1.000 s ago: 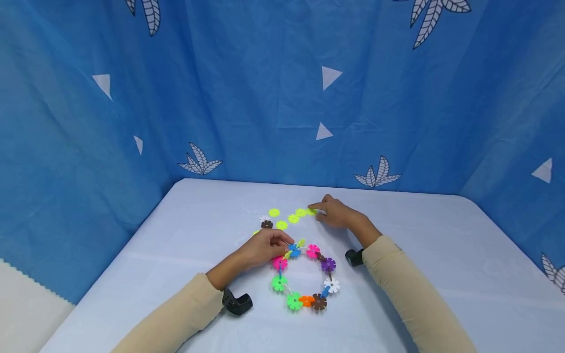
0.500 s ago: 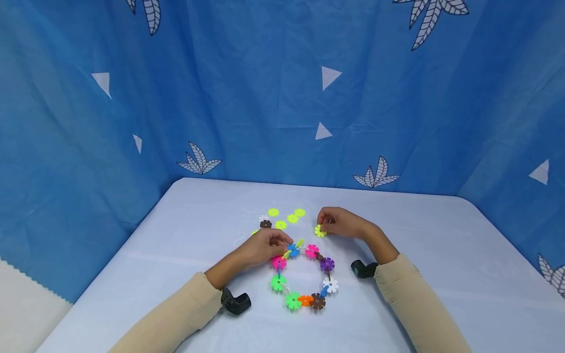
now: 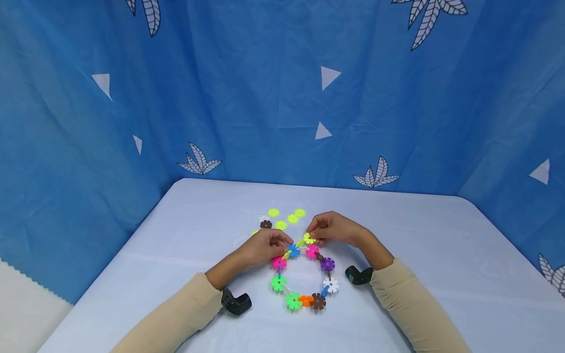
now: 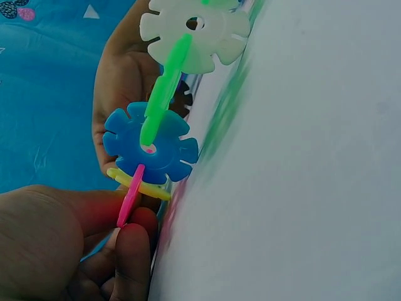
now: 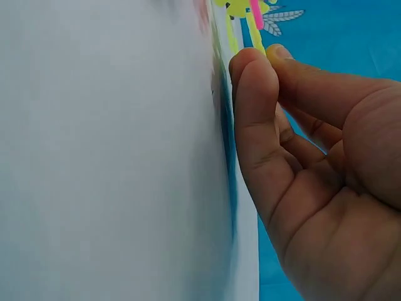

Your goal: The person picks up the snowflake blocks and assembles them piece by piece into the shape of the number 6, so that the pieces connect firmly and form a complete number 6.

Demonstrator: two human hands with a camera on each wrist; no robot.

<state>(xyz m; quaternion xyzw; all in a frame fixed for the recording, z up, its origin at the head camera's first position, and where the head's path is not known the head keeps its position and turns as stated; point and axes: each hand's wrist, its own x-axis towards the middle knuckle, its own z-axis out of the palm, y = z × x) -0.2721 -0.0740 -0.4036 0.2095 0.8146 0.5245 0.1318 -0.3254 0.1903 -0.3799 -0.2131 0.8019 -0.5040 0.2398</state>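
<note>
A ring of interlocking snowflake discs in several colours lies on the white table, one green disc at its near side. My left hand pinches a pink disc at the ring's far left, beside a blue disc. My right hand pinches a yellow disc between thumb and fingers, seen edge-on in the right wrist view. That disc is right beside another yellow disc sticking out of the ring; whether they are joined, I cannot tell.
Loose yellow discs, a white disc and a brown disc lie beyond the ring. Black wrist devices are on both arms. A blue patterned curtain hangs behind the table.
My right hand has picked a yellow disc from the far row and brought it toward me, then left to the ring's far side. My left hand has stayed at the ring.
</note>
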